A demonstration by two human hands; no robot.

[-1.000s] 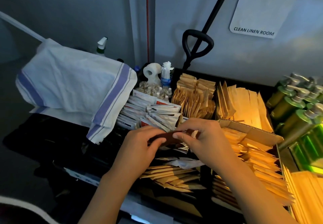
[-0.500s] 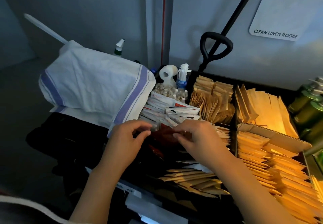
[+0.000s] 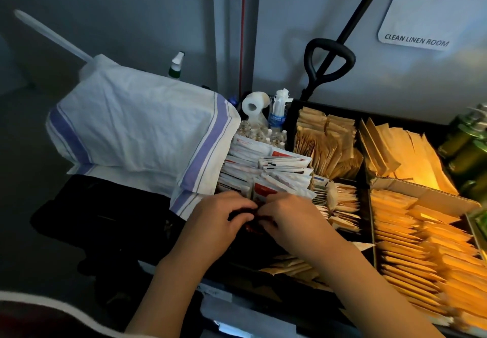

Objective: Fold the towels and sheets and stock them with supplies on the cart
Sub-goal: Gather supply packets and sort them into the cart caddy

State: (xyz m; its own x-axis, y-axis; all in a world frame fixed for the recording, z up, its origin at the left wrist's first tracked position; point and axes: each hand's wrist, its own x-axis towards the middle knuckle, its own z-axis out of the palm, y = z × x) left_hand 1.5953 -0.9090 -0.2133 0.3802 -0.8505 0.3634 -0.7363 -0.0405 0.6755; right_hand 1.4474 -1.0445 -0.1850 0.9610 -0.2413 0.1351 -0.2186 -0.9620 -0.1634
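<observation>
Together, both hands' fingers [image 3: 238, 216] pinch dark red packets [image 3: 251, 228], crowded between striped towel [image 3: 147, 129] and white sachets [image 3: 276, 177].

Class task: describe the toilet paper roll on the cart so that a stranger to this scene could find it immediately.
Start at the big white cloth with purple stripes draped on the cart's left. Just past its right edge, at the back, stands the toilet paper roll. It is the only round white thing with a hollow core, beside a small bottle stuffed with white wrappers.

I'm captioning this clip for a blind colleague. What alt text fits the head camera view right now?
Two bare hands, left hand and right hand, together pinch a dark red packet over a cart tray packed with sachets. A blue-striped white cloth lies at left, green bottles at right.
</observation>
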